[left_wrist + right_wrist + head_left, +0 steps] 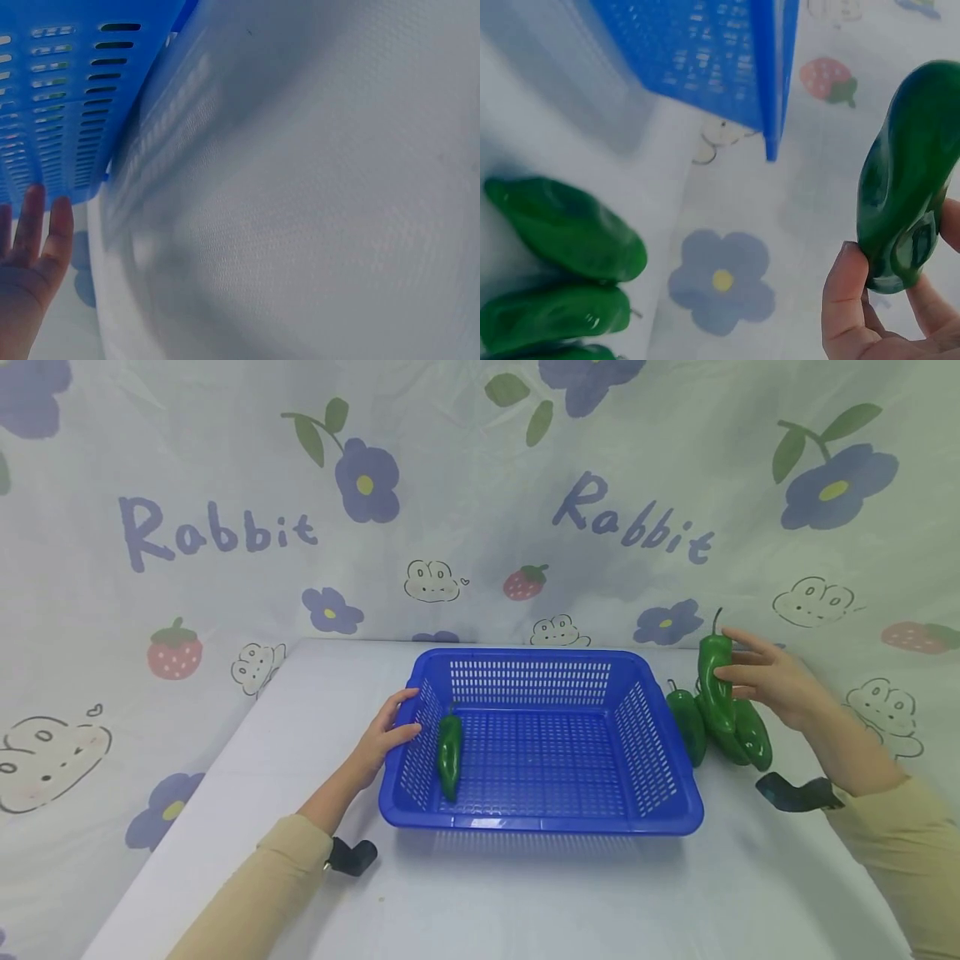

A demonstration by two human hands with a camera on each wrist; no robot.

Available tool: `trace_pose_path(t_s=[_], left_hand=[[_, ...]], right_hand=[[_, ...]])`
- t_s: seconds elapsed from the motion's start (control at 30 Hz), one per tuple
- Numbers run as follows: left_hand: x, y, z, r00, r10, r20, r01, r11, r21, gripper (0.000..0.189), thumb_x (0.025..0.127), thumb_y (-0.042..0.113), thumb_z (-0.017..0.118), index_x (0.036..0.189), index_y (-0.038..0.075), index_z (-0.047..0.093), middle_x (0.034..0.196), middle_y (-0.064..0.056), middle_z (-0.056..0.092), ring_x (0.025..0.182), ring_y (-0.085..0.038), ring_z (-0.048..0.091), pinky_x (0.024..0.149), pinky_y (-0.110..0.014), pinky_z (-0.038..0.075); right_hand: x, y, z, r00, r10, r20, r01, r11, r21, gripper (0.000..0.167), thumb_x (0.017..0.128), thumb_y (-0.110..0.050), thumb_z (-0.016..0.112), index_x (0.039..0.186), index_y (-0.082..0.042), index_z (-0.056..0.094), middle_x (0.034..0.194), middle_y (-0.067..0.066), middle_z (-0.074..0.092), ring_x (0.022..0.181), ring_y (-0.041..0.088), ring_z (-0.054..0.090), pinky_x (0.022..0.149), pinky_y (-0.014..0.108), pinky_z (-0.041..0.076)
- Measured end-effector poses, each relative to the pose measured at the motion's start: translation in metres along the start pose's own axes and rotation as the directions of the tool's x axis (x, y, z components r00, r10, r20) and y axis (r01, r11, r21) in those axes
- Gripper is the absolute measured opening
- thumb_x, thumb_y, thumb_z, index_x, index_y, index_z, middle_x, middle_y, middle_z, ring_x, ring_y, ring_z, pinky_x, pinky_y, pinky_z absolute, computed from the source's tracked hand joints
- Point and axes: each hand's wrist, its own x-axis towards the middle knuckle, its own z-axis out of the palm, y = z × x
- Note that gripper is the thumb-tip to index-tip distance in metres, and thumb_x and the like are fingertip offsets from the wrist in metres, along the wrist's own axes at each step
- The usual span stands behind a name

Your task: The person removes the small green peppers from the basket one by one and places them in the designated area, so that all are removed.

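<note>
A blue plastic basket [540,822] with slotted walls stands on the white table. One long green pepper [450,758] lies inside, along its left wall. My left hand [382,739] rests at the basket's left rim; in the left wrist view its fingers [30,225] look straight against the slotted wall. My right hand [776,677] pinches another green pepper [716,677] near its stem end, between thumb and fingers. It hangs stem up in the head view, overlapping the peppers behind it. The right wrist view shows this held pepper [907,172] above the table.
Right of the basket several green peppers lie close together, among them one by the basket wall [686,727] and one farther right [752,735]. A patterned cloth [465,485] hangs behind the table. Dark wrist devices [352,857] sit at both sleeves.
</note>
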Motion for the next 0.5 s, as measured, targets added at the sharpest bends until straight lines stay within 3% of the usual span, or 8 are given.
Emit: trace_pose_path(t_s=[0.07, 0.17, 0.23, 0.37, 0.5], left_hand=[[0.000, 0.000, 0.000, 1.000, 0.002, 0.001, -0.002, 1.000, 0.000, 0.060, 0.088, 0.020, 0.046, 0.142, 0.017, 0.022, 0.145, -0.024, 0.024, 0.127, -0.045, 0.033, 0.097, -0.059, 0.034], [0.000, 0.000, 0.000, 1.000, 0.003, 0.002, -0.003, 1.000, 0.000, 0.060, 0.088, 0.020, 0.046, 0.142, 0.017, 0.022, 0.145, -0.024, 0.024, 0.127, -0.045, 0.033, 0.097, -0.059, 0.034], [0.000, 0.000, 0.000, 1.000, 0.006, 0.003, -0.006, 1.000, 0.001, 0.060, 0.088, 0.020, 0.046, 0.142, 0.016, 0.021, 0.144, -0.024, 0.024, 0.127, -0.045, 0.033, 0.097, -0.059, 0.034], [0.000, -0.001, 0.000, 1.000, 0.007, 0.001, -0.007, 1.000, -0.004, 0.060, 0.088, 0.020, 0.046, 0.142, 0.017, 0.022, 0.144, -0.024, 0.025, 0.127, -0.044, 0.033, 0.098, -0.059, 0.033], [0.001, -0.001, 0.000, 1.000, 0.005, -0.002, -0.005, 1.000, -0.007, 0.060, 0.087, 0.020, 0.047, 0.142, 0.017, 0.022, 0.144, -0.023, 0.025, 0.127, -0.044, 0.033, 0.099, -0.059, 0.032]], right_hand=[[0.000, 0.006, -0.005, 1.000, -0.013, -0.015, 0.013, 1.000, 0.001, 0.074, 0.091, -0.013, 0.054, 0.148, -0.015, 0.006, 0.130, 0.011, 0.038, 0.083, -0.008, 0.055, 0.071, 0.014, 0.048], [-0.001, 0.015, -0.013, 0.999, -0.026, -0.024, 0.027, 1.000, 0.012, 0.075, 0.091, -0.012, 0.054, 0.148, -0.014, 0.006, 0.108, -0.016, 0.045, 0.083, -0.007, 0.056, 0.071, 0.014, 0.048], [-0.002, 0.019, -0.018, 0.999, -0.029, -0.019, 0.030, 0.998, 0.048, 0.075, 0.090, -0.009, 0.054, 0.148, -0.015, 0.005, 0.099, -0.025, 0.049, 0.082, -0.006, 0.057, 0.070, 0.014, 0.048], [-0.002, 0.028, -0.029, 0.999, -0.017, -0.027, 0.019, 0.999, 0.048, 0.077, 0.090, -0.009, 0.054, 0.148, -0.014, 0.003, 0.093, -0.030, 0.053, 0.081, -0.007, 0.057, 0.068, 0.013, 0.047], [-0.002, 0.038, -0.035, 0.996, 0.009, -0.086, -0.013, 0.999, -0.050, 0.078, 0.091, -0.019, 0.055, 0.148, -0.017, 0.002, 0.098, -0.030, 0.043, 0.083, -0.014, 0.050, 0.070, 0.010, 0.045]])
